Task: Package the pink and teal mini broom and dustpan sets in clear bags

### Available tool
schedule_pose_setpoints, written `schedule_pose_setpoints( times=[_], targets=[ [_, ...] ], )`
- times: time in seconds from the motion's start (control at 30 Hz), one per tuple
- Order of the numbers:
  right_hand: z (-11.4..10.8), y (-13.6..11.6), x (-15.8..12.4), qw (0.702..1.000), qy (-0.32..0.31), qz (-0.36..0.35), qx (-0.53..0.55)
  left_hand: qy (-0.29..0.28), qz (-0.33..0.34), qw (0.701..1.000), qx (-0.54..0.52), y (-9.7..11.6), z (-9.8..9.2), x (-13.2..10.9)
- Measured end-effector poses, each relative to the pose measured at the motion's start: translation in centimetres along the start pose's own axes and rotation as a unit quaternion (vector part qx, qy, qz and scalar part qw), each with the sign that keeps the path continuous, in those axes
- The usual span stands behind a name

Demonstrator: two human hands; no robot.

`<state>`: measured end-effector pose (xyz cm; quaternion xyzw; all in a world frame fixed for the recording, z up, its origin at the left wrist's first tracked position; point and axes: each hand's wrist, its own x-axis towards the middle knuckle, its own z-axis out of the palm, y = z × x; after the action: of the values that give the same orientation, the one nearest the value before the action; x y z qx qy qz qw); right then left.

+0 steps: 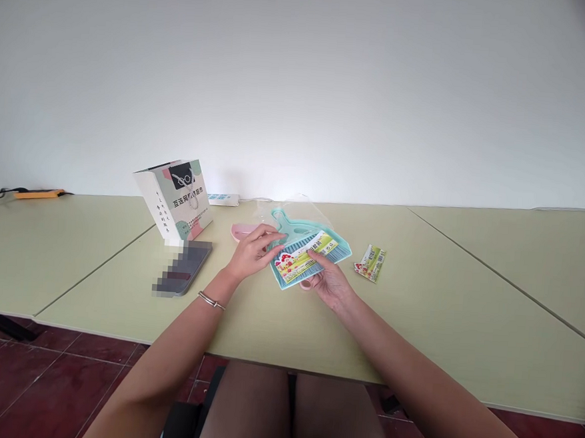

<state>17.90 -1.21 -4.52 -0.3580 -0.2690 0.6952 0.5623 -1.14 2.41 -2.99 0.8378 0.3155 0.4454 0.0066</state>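
A light teal dustpan (343, 242) with a blue-bristled brush (339, 254) lying in it is held above the table, tilted toward me. A colourful printed card (302, 263) covers part of the bristles. My right hand (332, 283) grips the near right edge, thumb on top of the card, fingers underneath. My left hand (256, 250) is at the left side, its thumb and fingertips closed by the handle on the clear plastic bag (318, 211), which bunches behind. Just what those fingertips pinch is partly hidden. Behind my left hand shows a pink plastic piece (241, 230).
At left stand a printed paper box (190, 205) and a dark phone-like object (192, 265), partly pixelated. Another printed card (371, 263) lies at right. A white strip-shaped item (224, 199) is by the wall; an orange tool (38, 193) lies far left. The table (446, 310) has seams.
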Motion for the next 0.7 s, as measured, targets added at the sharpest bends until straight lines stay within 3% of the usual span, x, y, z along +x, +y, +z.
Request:
schedule_pose_setpoints(
  times=[0.13, 0.2, 0.23, 0.33, 0.4, 0.53, 0.7],
  targets=[
    [0.0, 0.0, -0.1, 0.999, 0.007, -0.013, 0.031, 0.172, -0.120, 0.977, -0.042, 0.6, -0.1, 0.2],
    [0.1, 0.0, -0.1, 0.999, 0.013, -0.012, 0.042, 0.240, -0.245, 0.933, -0.113, 0.8, 0.2, 0.6],
    [0.1, 0.1, -0.1, 0.999, 0.016, -0.006, 0.045, 0.242, -0.315, 0.902, -0.172, 0.9, 0.4, 0.9],
    [0.3, 0.3, -0.1, 0.998, 0.027, 0.011, 0.051, 0.148, -0.469, 0.787, -0.373, 1.4, 1.3, 1.5],
    [0.3, 0.5, 0.0, 0.998, 0.035, 0.011, 0.057, 0.081, -0.492, 0.740, -0.452, 1.9, 1.8, 1.7],
    [0.3, 0.9, 0.2, 0.997, 0.047, -0.001, 0.066, 0.031, -0.467, 0.737, -0.487, 3.5, 2.5, 1.1],
    [0.4, 1.6, 0.5, 0.998, 0.039, -0.018, 0.052, 0.043, -0.445, 0.747, -0.492, 4.2, 3.2, -0.5]
  ],
)
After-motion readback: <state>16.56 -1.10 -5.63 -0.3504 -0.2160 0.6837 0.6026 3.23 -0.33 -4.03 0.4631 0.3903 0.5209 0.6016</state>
